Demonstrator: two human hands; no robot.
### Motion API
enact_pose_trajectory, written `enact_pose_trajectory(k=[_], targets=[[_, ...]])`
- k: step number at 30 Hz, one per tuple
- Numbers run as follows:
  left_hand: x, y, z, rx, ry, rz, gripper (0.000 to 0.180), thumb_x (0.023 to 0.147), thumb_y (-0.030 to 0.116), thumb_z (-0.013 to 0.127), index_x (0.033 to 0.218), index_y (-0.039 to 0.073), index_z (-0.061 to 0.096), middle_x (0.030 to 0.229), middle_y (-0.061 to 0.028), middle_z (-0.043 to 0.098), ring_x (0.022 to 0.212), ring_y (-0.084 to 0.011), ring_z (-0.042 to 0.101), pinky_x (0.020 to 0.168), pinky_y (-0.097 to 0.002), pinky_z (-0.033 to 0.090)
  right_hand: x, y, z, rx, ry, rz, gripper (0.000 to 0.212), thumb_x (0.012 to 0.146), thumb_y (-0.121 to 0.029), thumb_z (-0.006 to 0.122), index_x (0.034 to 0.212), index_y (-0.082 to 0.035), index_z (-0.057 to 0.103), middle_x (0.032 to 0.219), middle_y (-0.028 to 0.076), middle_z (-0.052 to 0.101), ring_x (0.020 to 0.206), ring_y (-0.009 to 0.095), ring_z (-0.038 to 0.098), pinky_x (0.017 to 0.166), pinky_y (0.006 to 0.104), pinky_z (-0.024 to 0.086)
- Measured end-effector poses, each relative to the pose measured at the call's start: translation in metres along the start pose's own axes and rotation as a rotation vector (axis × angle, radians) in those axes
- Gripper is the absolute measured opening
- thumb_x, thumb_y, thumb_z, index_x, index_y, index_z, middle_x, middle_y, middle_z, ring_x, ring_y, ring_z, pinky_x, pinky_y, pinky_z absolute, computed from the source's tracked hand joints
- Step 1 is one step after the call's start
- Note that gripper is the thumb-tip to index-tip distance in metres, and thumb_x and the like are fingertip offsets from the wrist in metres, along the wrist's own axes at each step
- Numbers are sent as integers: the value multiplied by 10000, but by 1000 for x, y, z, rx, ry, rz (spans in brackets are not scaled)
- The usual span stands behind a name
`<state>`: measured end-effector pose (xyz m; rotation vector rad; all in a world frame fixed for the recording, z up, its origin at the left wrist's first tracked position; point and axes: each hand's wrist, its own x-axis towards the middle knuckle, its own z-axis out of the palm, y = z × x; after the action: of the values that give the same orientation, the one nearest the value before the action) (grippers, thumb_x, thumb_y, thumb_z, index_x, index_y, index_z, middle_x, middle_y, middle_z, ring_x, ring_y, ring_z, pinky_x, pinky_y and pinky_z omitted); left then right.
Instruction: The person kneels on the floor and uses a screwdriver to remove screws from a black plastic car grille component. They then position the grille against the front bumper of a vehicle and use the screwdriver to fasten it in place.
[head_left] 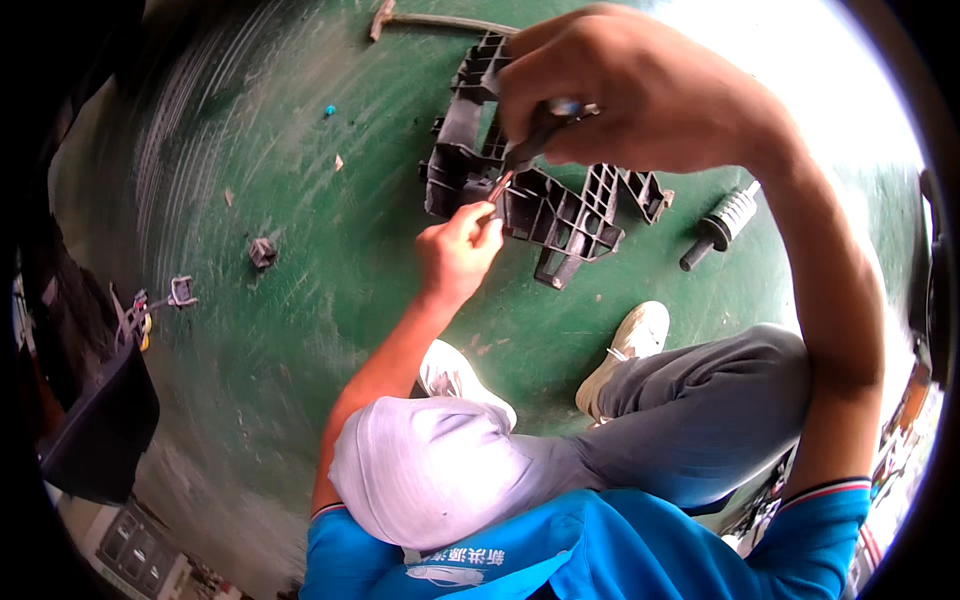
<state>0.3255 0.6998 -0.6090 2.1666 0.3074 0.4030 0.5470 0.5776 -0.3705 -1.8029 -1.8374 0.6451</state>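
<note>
— What do your hands hold?

— My right hand [635, 90] is closed around a dark tool [533, 145], whose thin reddish rod [502, 183] looks metallic. My left hand [458, 250] pinches this rod near its end.

— And which way does it point?

— Its long axis slants from my right hand toward my left fingertips. Behind it, on the scratched green floor [300, 340], lies an angular black frame [568, 208], plastic-looking, with many ribs.

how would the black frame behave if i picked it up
The frame is probably stiff, since it looks densely ribbed. It's likely light for its size, being open-celled. Its irregular outline may make it tilt when lifted.
</note>
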Motion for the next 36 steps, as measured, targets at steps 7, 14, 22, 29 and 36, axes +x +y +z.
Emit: enact_pose_trajectory(k=[7,14,22,29,36], targets=[[-90,-83,-46,424,-292,-206,126,850,172,676,959,112,689,904,-71,665,768,-326,688,659,-460,561,8,3,27,-30,79,245,262,801,-106,753,1029,-25,653,863,105,652,759,222,636,699,357,503],[-88,-79,-43,347,-181,-276,411,830,142,723,1220,65,620,988,-111,670,836,-306,699,721,-429,569,45,-6,56,-106,51,262,246,825,-107,753,1023,-8,646,844,91,638,688,208,599,631,362,480],[-31,-81,3,-1024,-103,-959,348,917,133,639,1201,-55,567,1077,-132,672,939,-232,689,830,-358,577,104,-2,96,-237,-164,284,231,813,-199,721,954,-28,659,844,154,668,832,381,661,735,479,519],[-26,-86,15,-1322,13,-1051,267,907,58,611,1161,-9,567,1041,-131,674,858,-216,698,748,-330,597,124,7,116,-222,-292,377,233,826,-214,733,949,-30,664,845,160,683,848,379,677,714,477,527],[-21,-83,20,-1303,-9,-1044,278,936,63,586,1202,0,535,1086,-112,644,914,-210,681,782,-349,602,152,14,122,-310,-303,356,241,899,-229,699,968,-3,651,744,162,646,691,292,678,619,393,537]])
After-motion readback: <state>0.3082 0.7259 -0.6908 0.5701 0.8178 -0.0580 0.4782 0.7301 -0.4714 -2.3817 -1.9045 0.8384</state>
